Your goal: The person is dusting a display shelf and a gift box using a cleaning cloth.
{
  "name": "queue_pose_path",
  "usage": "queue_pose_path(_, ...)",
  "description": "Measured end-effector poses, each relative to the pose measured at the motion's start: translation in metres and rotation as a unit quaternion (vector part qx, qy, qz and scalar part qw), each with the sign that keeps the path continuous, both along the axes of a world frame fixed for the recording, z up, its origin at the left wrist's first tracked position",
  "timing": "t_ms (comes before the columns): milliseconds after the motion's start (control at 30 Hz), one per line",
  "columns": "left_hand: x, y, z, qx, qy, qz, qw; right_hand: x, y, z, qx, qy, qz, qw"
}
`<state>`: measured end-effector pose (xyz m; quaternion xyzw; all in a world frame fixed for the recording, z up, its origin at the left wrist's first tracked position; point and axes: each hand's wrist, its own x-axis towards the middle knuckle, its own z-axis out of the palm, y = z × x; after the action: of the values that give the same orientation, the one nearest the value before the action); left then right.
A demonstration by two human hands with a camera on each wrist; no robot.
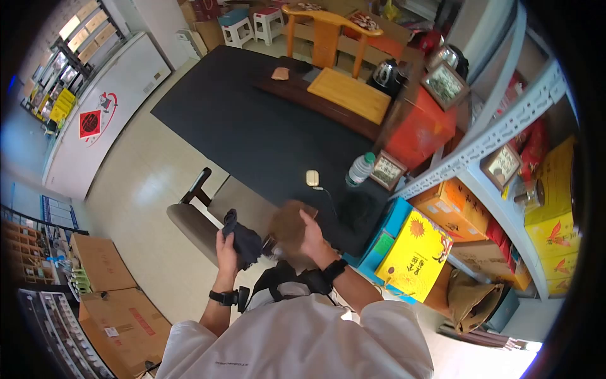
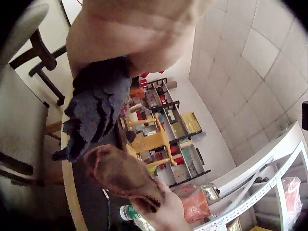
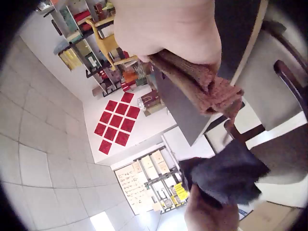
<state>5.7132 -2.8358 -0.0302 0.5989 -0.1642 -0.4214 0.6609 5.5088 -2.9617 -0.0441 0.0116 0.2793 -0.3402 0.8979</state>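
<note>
In my left hand point(image 1: 226, 254) I grip a dark navy cloth point(image 1: 245, 241), bunched in layers that hang past the fingers. My right hand point(image 1: 313, 237) holds a brown cloth point(image 1: 290, 226), blurred in the head view, with the thumb lying over it. Seen from the right wrist, this brown cloth point(image 3: 192, 84) is folded and its reddish-brown end sticks out of the grasp. The two cloths are side by side in front of my body, at the near edge of the black table point(image 1: 214, 95).
On the table are a small pale case point(image 1: 312, 178) with a cord, a bottle point(image 1: 360, 169), a dark cloth-like heap point(image 1: 356, 211) and a wooden board point(image 1: 349, 95). A chair point(image 1: 196, 230) stands at the near side. Yellow box point(image 1: 415, 256) and metal shelving point(image 1: 467, 155) are right.
</note>
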Motion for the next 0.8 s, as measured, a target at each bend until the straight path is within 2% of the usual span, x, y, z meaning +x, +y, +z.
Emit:
queue_pose_path(33, 0.012, 0.003, 0.007, -0.009, 0.022, 0.015, 1.000, 0.014, -0.014, -0.001, 0.001, -0.046, -0.008, 0.999)
queue_pose_path(100, 0.035, 0.010, 0.016, -0.017, 0.028, 0.011, 0.999, 0.045, -0.046, 0.010, -0.067, -0.011, -0.037, 0.997)
queue_pose_path(167, 0.046, 0.017, 0.030, -0.022, 0.037, 0.027, 0.999, 0.064, -0.077, -0.013, -0.096, 0.002, -0.046, 0.994)
queue_pose_path(233, 0.050, 0.019, 0.050, -0.023, 0.048, 0.053, 0.997, 0.071, -0.090, -0.041, -0.112, 0.215, -0.056, 0.969)
queue_pose_path(267, 0.059, 0.024, 0.040, -0.048, 0.064, 0.031, 0.996, 0.072, -0.094, -0.066, -0.076, 0.370, -0.008, 0.926)
queue_pose_path(367, 0.068, 0.029, 0.029, -0.108, 0.166, -0.004, 0.980, 0.067, -0.051, -0.060, -0.141, 0.332, 0.108, 0.926)
queue_pose_path(433, 0.060, 0.027, 0.035, -0.088, 0.265, 0.039, 0.959, 0.070, -0.021, -0.038, -0.188, 0.187, 0.241, 0.934)
queue_pose_path(500, 0.060, 0.031, 0.025, -0.082, 0.351, 0.002, 0.933, 0.083, 0.012, -0.015, -0.172, 0.088, 0.295, 0.936)
queue_pose_path(533, 0.057, 0.031, 0.025, -0.100, 0.333, -0.003, 0.937, 0.088, 0.023, -0.003, -0.165, 0.038, 0.320, 0.932)
queue_pose_path(633, 0.035, 0.030, 0.051, -0.145, 0.281, -0.011, 0.949, 0.087, 0.041, 0.046, -0.224, 0.005, 0.327, 0.918)
queue_pose_path(700, 0.021, 0.039, 0.066, -0.154, 0.248, -0.001, 0.957, 0.073, 0.040, 0.018, -0.341, 0.104, 0.294, 0.887)
queue_pose_path(733, 0.017, 0.047, 0.056, -0.123, 0.237, 0.006, 0.964, 0.064, 0.038, 0.001, -0.372, 0.124, 0.283, 0.875)
queue_pose_path(767, 0.011, 0.055, 0.047, -0.115, 0.176, -0.007, 0.978, 0.055, 0.036, -0.018, -0.402, 0.145, 0.271, 0.863)
queue_pose_path(800, 0.003, 0.064, 0.040, -0.093, 0.076, -0.004, 0.993, 0.054, 0.041, 0.003, -0.343, 0.127, 0.284, 0.886)
